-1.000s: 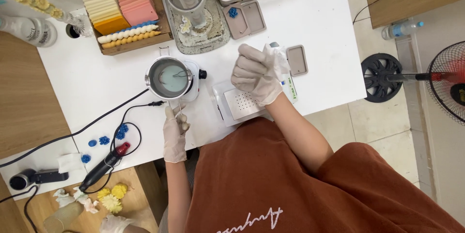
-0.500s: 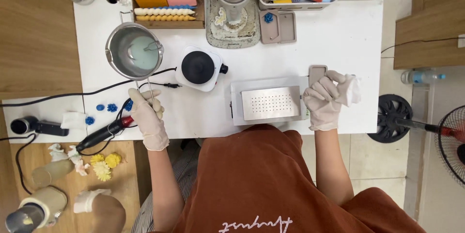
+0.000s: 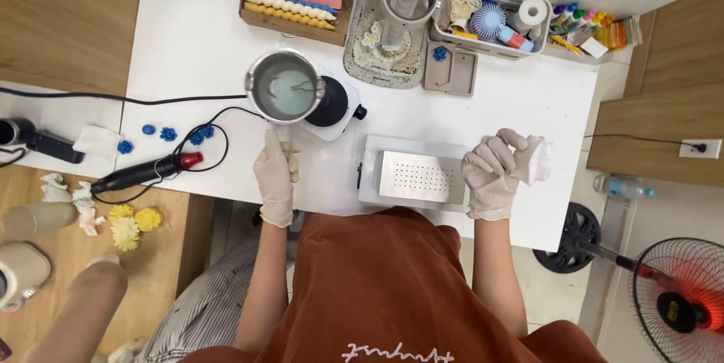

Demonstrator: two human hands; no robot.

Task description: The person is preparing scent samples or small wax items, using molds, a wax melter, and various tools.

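— How are the two hands placed?

— Both wear thin pale gloves. The left hand (image 3: 276, 174) reaches forward from the body, forearm straight, and its fingers are closed around the handle of the metal melting pot (image 3: 285, 86). The handle is almost hidden inside the grip. The right hand (image 3: 492, 176) stays near the front edge of the white table (image 3: 196, 39), the wrist bent a little inward, the fingers curled and pressed on a crumpled white tissue (image 3: 534, 158).

— Where is the pot exactly?

— It sits partly over the small electric hot plate (image 3: 329, 104), a black round disc on a white base with a knob. The pot is round, shiny steel, and inside is a pale, cloudy liquid with a thin wire piece in it.

— And between the hands?

— A flat white device with a brushed metal plate (image 3: 419, 177), rectangular, with many small holes in rows. The right hand is just beside its right end.

— What other materials are near?

— On the left, small blue flower shapes (image 3: 167, 134) lie on the table, beside a black tool with a red tip (image 3: 148, 171) and its black cable. At the back, a wooden tray (image 3: 260, 18) holds stacked yellow, orange and pink sheets and twisted candles.
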